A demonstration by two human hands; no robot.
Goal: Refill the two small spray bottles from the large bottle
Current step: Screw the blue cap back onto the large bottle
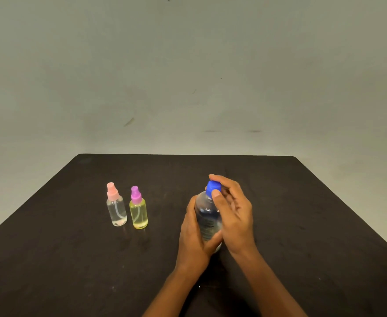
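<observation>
A large clear bottle [207, 216] with a blue cap [212, 187] stands on the dark table [73, 259], right of centre. My left hand [193, 239] grips its body from the left. My right hand [232, 216] pinches the blue cap with thumb and fingers. Two small spray bottles stand side by side to the left: a clear one with a pink spray top [116, 205] and a yellow one with a purple spray top [138, 209]. Both spray tops are on.
The table's far edge [188, 154] meets a plain pale wall. The table's right edge runs diagonally down toward the lower right.
</observation>
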